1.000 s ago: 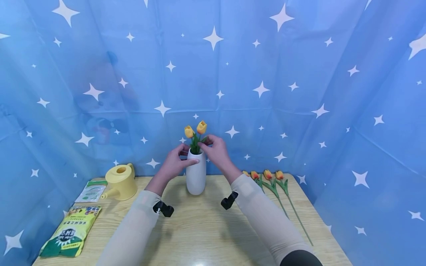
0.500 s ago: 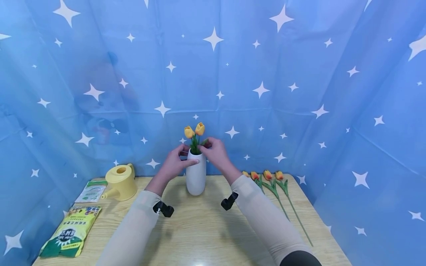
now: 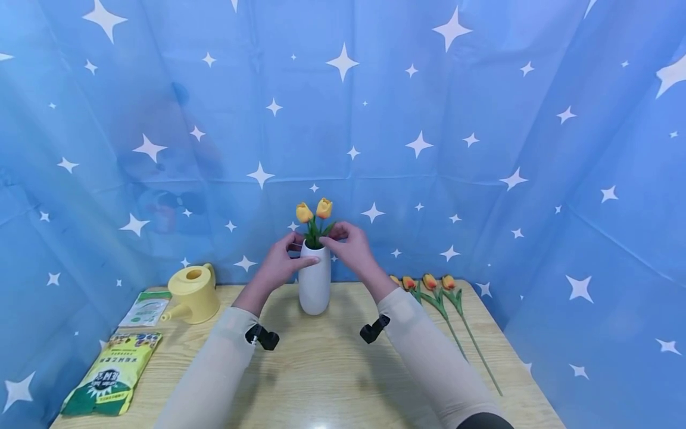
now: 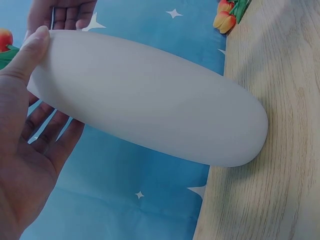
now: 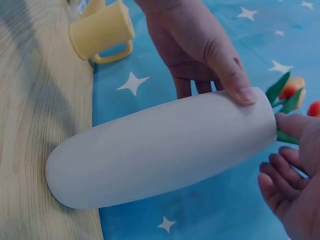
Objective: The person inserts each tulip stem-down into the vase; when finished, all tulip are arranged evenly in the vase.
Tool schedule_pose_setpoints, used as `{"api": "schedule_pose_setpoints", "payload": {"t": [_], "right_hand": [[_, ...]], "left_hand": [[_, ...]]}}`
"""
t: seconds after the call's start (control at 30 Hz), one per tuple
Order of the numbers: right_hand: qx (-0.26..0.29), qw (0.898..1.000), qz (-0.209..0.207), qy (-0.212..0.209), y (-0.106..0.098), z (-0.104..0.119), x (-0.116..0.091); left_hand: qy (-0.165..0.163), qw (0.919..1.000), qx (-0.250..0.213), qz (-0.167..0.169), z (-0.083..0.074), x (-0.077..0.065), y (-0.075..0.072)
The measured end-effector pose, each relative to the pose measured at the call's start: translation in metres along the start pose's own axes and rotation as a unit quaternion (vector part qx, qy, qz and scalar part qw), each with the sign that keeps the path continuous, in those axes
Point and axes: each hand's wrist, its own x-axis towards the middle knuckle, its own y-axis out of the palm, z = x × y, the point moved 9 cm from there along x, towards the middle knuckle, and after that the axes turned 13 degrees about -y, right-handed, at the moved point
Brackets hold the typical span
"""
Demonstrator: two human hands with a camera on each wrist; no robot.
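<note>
Since a tall white vase (image 3: 315, 286) would probably rock if its mouth were nudged, the left hand (image 3: 281, 260) seems to steady it, its fingers wrapped round the upper part with the thumb on the near side, just under the rim. Below those fingers, the vase stands upright on the tabletop (image 3: 316, 372). At the mouth, the right hand (image 3: 351, 247) appears to pinch the greenery of two yellow tulips (image 3: 324, 207), presumably low for better control; exactly which leaf or stem is grasped, I cannot tell. To the right of the right fingers, loose tulips (image 3: 448, 283) lie apart, blooms at the far end, perhaps to keep the stems reachable. Left of the left fingers, a yellow watering can (image 3: 193, 298) and two packets (image 3: 115, 372) sit well apart, likely out of the way.
</note>
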Motion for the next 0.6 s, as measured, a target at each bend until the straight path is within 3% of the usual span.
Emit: {"api": "schedule_pose_setpoints", "payload": {"t": [0.33, 0.6], "right_hand": [[0.011, 1.000, -0.022, 0.009, -0.028, -0.010, -0.024], [-0.015, 0.999, -0.032, 0.003, -0.061, -0.023, -0.050]], "left_hand": [[-0.005, 1.0000, -0.006, 0.006, -0.001, -0.001, 0.001], [-0.004, 1.0000, -0.001, 0.001, 0.000, -0.001, 0.001]]}}
